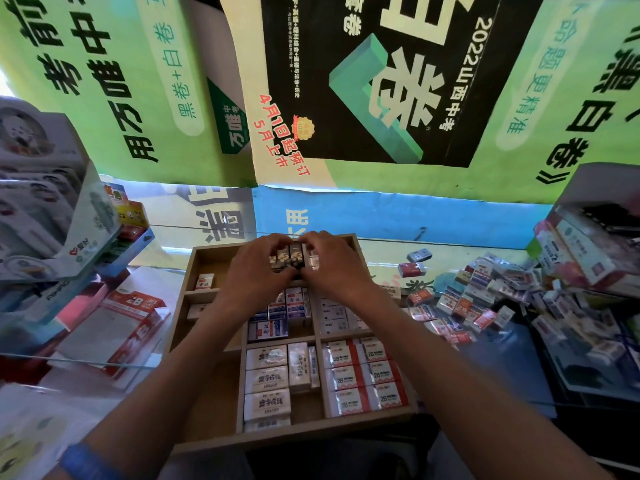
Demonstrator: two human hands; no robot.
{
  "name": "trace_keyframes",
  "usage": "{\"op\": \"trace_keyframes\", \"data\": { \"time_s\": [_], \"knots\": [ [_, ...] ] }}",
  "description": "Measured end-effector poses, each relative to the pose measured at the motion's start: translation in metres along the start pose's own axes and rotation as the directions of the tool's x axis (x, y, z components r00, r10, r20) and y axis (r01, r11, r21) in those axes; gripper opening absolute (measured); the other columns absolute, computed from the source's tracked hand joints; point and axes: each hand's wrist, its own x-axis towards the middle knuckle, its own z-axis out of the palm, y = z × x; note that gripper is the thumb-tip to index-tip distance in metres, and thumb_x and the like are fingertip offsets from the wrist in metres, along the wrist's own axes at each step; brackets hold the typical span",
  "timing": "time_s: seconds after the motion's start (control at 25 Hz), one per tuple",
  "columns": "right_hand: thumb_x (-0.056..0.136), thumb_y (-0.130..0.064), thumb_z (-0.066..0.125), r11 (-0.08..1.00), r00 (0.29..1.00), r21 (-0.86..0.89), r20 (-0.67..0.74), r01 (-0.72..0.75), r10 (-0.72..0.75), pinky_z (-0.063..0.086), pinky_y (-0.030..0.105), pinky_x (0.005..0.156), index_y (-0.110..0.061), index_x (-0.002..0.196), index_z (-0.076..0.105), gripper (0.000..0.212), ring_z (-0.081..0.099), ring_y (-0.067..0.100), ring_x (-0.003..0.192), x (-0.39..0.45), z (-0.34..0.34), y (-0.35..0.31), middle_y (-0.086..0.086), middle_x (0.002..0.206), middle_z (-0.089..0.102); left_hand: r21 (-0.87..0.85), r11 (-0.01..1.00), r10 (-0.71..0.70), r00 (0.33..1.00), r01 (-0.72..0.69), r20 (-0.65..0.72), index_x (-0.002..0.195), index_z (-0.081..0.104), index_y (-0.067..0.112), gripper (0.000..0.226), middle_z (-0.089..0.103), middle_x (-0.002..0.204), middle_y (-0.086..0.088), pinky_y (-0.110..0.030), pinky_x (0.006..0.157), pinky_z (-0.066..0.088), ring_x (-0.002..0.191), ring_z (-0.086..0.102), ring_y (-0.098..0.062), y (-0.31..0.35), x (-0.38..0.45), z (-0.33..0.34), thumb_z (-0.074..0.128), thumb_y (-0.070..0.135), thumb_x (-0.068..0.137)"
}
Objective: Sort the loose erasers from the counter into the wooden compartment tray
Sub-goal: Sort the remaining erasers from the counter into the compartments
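The wooden compartment tray [180, 306] sits in the middle of the glass counter, with wrapped erasers packed in most compartments. Over its far middle compartment, my left hand [256, 271] and my right hand [334, 266] together grip a row of dark-wrapped erasers [287, 258] standing on end, fingers curled round both ends of the row. White erasers [266, 379] fill the near middle compartment and red-and-white 2B erasers [363, 375] the near right one. A pile of loose erasers [478, 299] lies on the counter to the right of the tray.
Two stray erasers [412, 268] lie on the glass behind the pile. Stacked stationery boxes [41, 216] crowd the left side, and a 2B eraser carton [135, 327] lies beside the tray. More boxes [588, 244] stand at the right. Posters cover the wall behind.
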Motion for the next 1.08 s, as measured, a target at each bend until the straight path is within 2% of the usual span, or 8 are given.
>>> {"op": "trace_keyframes", "data": {
  "time_s": [0.12,0.36,0.52,0.68,0.76,0.88,0.96,1.08],
  "knots": [
    [0.080,-0.015,0.067,0.996,0.995,0.072,-0.087,-0.043,0.049,0.046,0.035,0.087,-0.013,0.120,0.061,0.041,0.058,0.025,0.105,-0.015,-0.012,0.011,0.008,0.114,0.063,0.012,0.996,0.091,0.992,-0.090,-0.088,0.119,0.064,0.015,0.040,0.066,0.114,-0.005,-0.037,0.092,0.045,0.106,0.058,-0.025,0.021,-0.009,0.007,0.074,0.013,0.080],
    [0.085,-0.010,0.064,0.966,0.928,0.197,-0.297,-0.170,0.223,0.043,0.024,0.076,-0.015,0.106,0.068,0.022,0.062,0.016,0.085,-0.084,-0.060,0.069,-0.001,0.106,0.069,0.009,0.955,0.294,0.952,-0.296,0.080,0.112,0.068,0.014,0.037,0.067,0.114,-0.006,-0.039,0.095,0.043,0.108,0.057,-0.029,0.071,-0.040,0.052,0.063,0.022,0.077],
    [0.087,-0.020,0.052,0.912,0.808,-0.098,-0.508,-0.399,0.299,0.041,0.038,0.097,-0.011,0.118,0.065,0.034,0.054,0.031,0.117,-0.147,-0.093,0.138,0.010,0.124,0.063,0.019,0.938,0.340,0.931,-0.345,0.135,0.102,0.071,0.012,0.041,0.068,0.108,-0.007,-0.033,0.095,0.038,0.104,0.059,-0.030,0.087,-0.061,0.080,0.045,0.036,0.082],
    [0.097,-0.044,0.029,0.742,0.837,-0.390,-0.305,-0.545,0.454,0.023,0.046,0.113,-0.015,0.136,0.051,0.054,0.033,0.033,0.139,-0.176,-0.099,0.180,0.012,0.152,0.038,0.057,0.929,0.353,0.922,-0.365,0.158,0.096,0.071,0.013,0.038,0.064,0.108,-0.004,-0.041,0.089,0.047,0.099,0.060,-0.030,0.084,-0.065,0.090,0.041,0.034,0.086],
    [0.092,-0.047,0.019,0.797,0.879,-0.374,-0.257,-0.474,0.402,0.033,0.043,0.103,-0.011,0.124,0.059,0.063,0.048,0.033,0.124,-0.180,-0.091,0.173,0.012,0.137,0.052,0.067,0.927,0.356,0.920,-0.370,0.163,0.098,0.070,0.013,0.038,0.063,0.109,-0.003,-0.043,0.088,0.048,0.099,0.058,-0.029,0.085,-0.067,0.089,0.041,0.035,0.087],
    [0.095,-0.041,0.028,0.804,0.887,-0.424,-0.383,-0.417,0.258,0.034,0.042,0.099,-0.011,0.114,0.063,0.050,0.051,0.030,0.113,-0.177,-0.093,0.167,0.009,0.121,0.059,0.063,0.940,0.318,0.927,-0.336,0.198,0.105,0.068,0.015,0.036,0.059,0.117,0.001,-0.038,0.090,0.046,0.105,0.053,-0.022,0.087,-0.068,0.086,0.042,0.034,0.090],
    [0.098,-0.043,0.031,0.757,0.853,-0.434,-0.423,-0.488,0.307,0.024,0.046,0.110,-0.016,0.126,0.055,0.046,0.038,0.033,0.132,-0.167,-0.109,0.176,0.012,0.138,0.048,0.051,0.949,0.294,0.931,-0.311,0.215,0.109,0.067,0.015,0.035,0.057,0.121,0.003,-0.035,0.091,0.044,0.109,0.050,-0.019,0.087,-0.068,0.086,0.044,0.034,0.090],
    [0.100,-0.054,0.024,0.682,0.806,-0.434,-0.259,-0.589,0.532,0.004,0.047,0.120,-0.023,0.148,0.031,0.057,0.005,0.030,0.149,-0.161,-0.127,0.194,0.009,0.161,0.017,0.037,0.950,0.296,0.932,-0.310,0.207,0.111,0.066,0.016,0.029,0.056,0.123,0.003,-0.034,0.092,0.043,0.111,0.050,-0.017,0.086,-0.068,0.086,0.049,0.030,0.093]
  ]
}}
